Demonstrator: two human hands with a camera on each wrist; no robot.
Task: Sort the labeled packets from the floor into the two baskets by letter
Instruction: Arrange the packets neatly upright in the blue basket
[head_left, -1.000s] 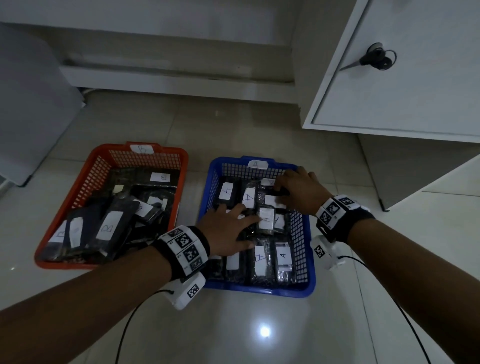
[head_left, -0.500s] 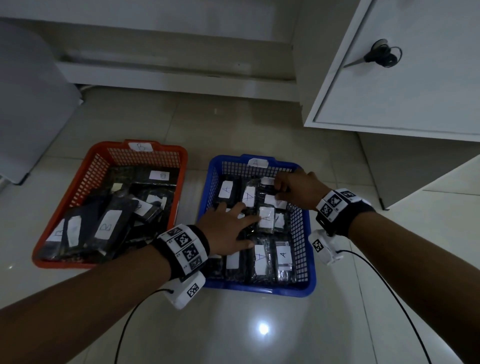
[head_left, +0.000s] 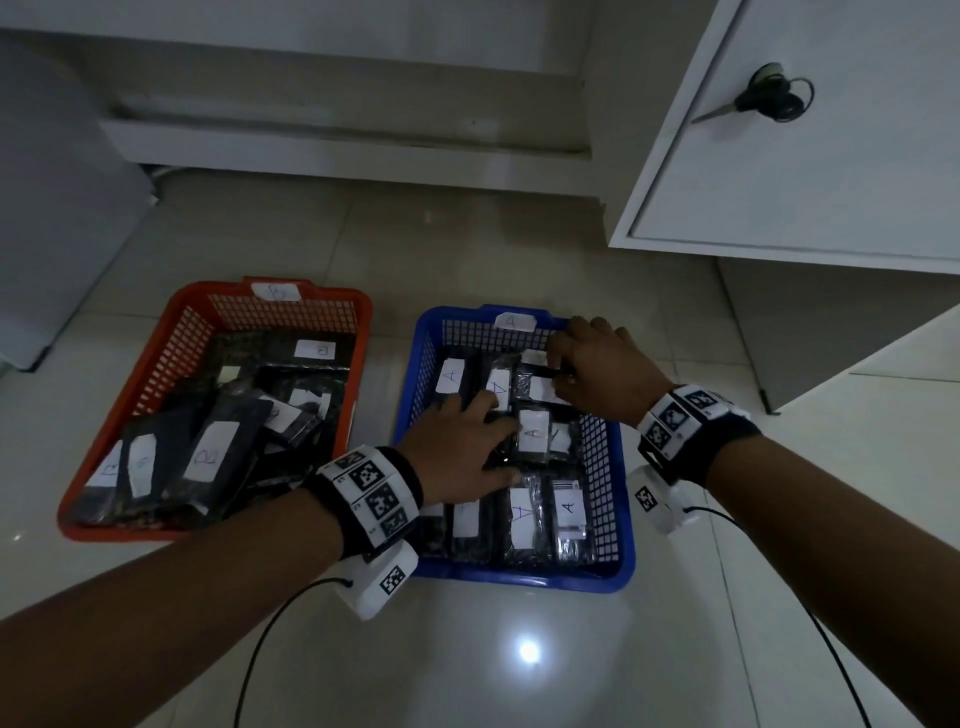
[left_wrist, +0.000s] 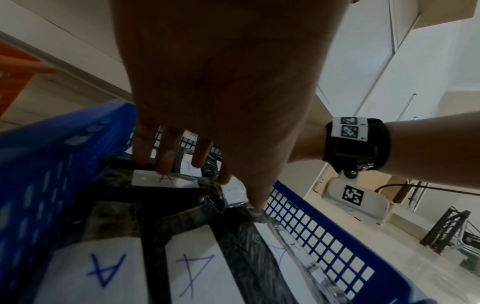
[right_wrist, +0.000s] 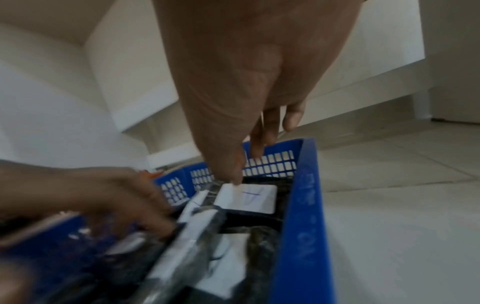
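Two baskets sit side by side on the tiled floor (head_left: 291, 223), and both already hold a good many dark packets with white letter labels. No loose packet shows on the floor in the head view, so the sorting itself looks all but finished; what remains, by the look of it, is tidying the contents of the blue basket (head_left: 623, 519).

That basket carries an A tag on its far rim, and every readable label inside it is an A, laid in fairly neat rows. The red basket (head_left: 104, 441) to its left carries a B tag, and its packets lie in a looser, overlapping heap; the few labels that can be read there show B.

Both hands work inside the blue basket. The left hand (head_left: 462, 452) lies flat on the packets in the middle, its fingers (left_wrist: 166, 156) straight and slightly spread, pressing down on the wrapped surfaces and gripping nothing. The right hand (head_left: 602, 369) is at the far right corner, fingers bent downward, with its thumb tip on an A-labelled packet (right_wrist: 246, 197); whether it pinches that packet or only nudges it into line cannot be told.

A pair of scissors (head_left: 758, 98) lies on the white cabinet (head_left: 831, 182) above, well apart from the work.
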